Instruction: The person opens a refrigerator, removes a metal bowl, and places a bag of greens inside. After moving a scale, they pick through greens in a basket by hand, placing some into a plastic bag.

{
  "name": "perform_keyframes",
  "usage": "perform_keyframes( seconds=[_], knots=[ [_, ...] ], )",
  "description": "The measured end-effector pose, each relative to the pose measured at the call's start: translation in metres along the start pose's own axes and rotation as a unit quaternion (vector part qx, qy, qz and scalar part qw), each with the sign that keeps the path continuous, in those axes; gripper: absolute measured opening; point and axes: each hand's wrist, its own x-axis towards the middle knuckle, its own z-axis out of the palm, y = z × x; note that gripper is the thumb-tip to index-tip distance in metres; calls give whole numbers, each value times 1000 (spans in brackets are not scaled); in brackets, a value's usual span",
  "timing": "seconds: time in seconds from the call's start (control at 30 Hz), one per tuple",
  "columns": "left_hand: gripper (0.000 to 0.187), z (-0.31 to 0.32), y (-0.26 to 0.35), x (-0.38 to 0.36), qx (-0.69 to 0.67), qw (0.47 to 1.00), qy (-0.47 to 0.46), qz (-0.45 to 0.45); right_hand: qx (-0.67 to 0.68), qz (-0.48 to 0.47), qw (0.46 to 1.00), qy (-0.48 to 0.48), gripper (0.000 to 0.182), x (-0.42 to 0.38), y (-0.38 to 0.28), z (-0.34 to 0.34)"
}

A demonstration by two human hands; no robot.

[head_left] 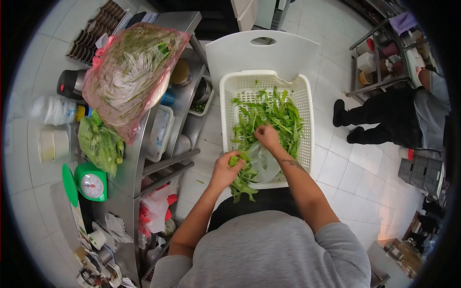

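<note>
My left hand (226, 170) is closed around a bunch of leafy greens (243, 188), whose leaves hang below the fist near my lap. Over the basket, my right hand (267, 135) is closed in a pinch at the pile of cut leafy greens (283, 115); what its fingertips hold is hidden. The white perforated plastic basket (311, 96) rests on a white plastic chair or stool with a tall back (230, 54). A clear plastic bag (264, 165) lies in the near part of the basket, between my two forearms.
To the left, a steel table (126, 192) bears a large pink bag of greens (129, 72), a smaller bag of green vegetables (100, 144) and a green scale (92, 185). Tubs stand on its lower shelves. Another person (394, 115) stands at right near a rack (379, 62).
</note>
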Motion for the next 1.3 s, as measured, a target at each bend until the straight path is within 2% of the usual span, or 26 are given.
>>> perform_keyframes(
  seconds=[0.07, 0.17, 0.27, 0.37, 0.47, 0.57, 0.6, 0.7, 0.73, 0.83, 0.87, 0.97, 1.07, 1.17, 1.2, 1.3],
  knots=[
    [24, -12, 8, 6, -88, 992, -28, -84, 83, -22, 996, 11, 13, -24, -9, -25],
    [25, -17, 10, 24, -14, 997, 16, -69, 143, -17, 990, 6, 11, -56, -23, -52],
    [28, 0, 31, 37, -37, 999, 33, -12, 156, -29, 987, 11, 10, -74, -36, -62],
    [34, 26, 31, 55, 91, 996, 20, -14, 129, -65, 989, 12, 11, -86, -45, -65],
    [37, 44, 18, 68, 135, 990, 4, -32, 90, -108, 990, 9, 12, -98, -46, -63],
    [36, 49, 23, 67, 154, 987, -25, -45, 116, -135, 984, 1, 10, -104, -41, -63],
    [36, 48, 26, 63, 155, 986, -36, -49, 159, -140, 977, 4, 16, -106, -42, -71],
    [34, 45, 23, 56, 200, 978, -50, 0, 184, -37, 980, 64, 29, -103, -38, -88],
    [33, 44, 24, 54, 212, 975, -66, -4, 162, 31, 986, 24, 38, -102, -40, -101],
    [29, 44, 29, 48, 235, 967, -101, 9, 112, -132, 983, 66, 37, -90, -33, -102],
    [28, 47, 23, 46, 237, 966, -102, 28, 151, -106, 983, -17, 32, -88, -31, -105],
    [28, 44, 26, 41, 252, 959, -113, 57, 273, -48, 945, -172, 26, -76, -7, -94],
    [28, 36, 29, 31, 284, 949, -122, 64, 111, -20, 979, -172, 20, -73, 7, -96],
    [29, 27, 25, 22, 297, 944, -123, 68, -85, -2, 992, -93, 19, -68, 23, -96],
    [30, 26, 24, 21, 297, 945, -121, 69, -67, -18, 997, -29, 20, -65, 28, -95],
    [27, 26, 27, 20, 271, 955, -107, 60, -122, 60, 989, 58, 19, -42, 31, -83]
  ],
)
